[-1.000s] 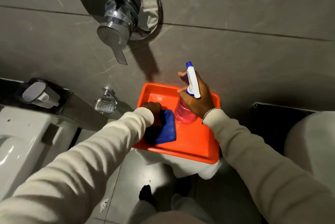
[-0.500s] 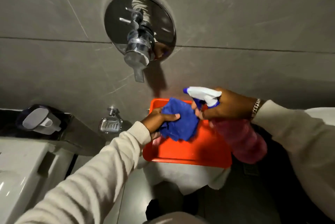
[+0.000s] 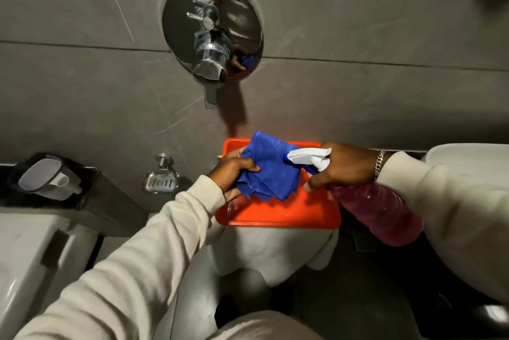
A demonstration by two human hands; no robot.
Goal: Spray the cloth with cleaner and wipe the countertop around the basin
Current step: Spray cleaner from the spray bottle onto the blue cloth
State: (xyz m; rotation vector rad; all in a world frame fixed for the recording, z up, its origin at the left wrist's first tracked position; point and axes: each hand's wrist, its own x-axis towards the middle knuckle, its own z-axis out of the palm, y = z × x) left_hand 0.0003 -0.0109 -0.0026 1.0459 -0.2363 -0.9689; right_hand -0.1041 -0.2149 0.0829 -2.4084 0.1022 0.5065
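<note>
My left hand (image 3: pixel 234 174) grips a bunched blue cloth (image 3: pixel 271 168) and holds it up over an orange tray (image 3: pixel 278 215). My right hand (image 3: pixel 344 167) holds a spray bottle (image 3: pixel 377 213) of pink liquid, tilted on its side. Its white nozzle (image 3: pixel 308 157) points left and sits right against the cloth. The bottle's body hangs past the tray's right edge. The tray rests on a white rounded fixture (image 3: pixel 272 254).
A chrome wall mixer (image 3: pixel 212 36) sits on the grey tiled wall above. A chrome soap dish (image 3: pixel 161 181) is fixed at the left, and a white dispenser (image 3: pixel 44 177) lies on a dark ledge. White ceramic fixtures stand at far left (image 3: pixel 27 251) and far right (image 3: pixel 468 157).
Both hands lifted off the tray. The cloth came up in the left hand, the bottle tipped sideways to the right, and its nozzle closed in on the cloth.
</note>
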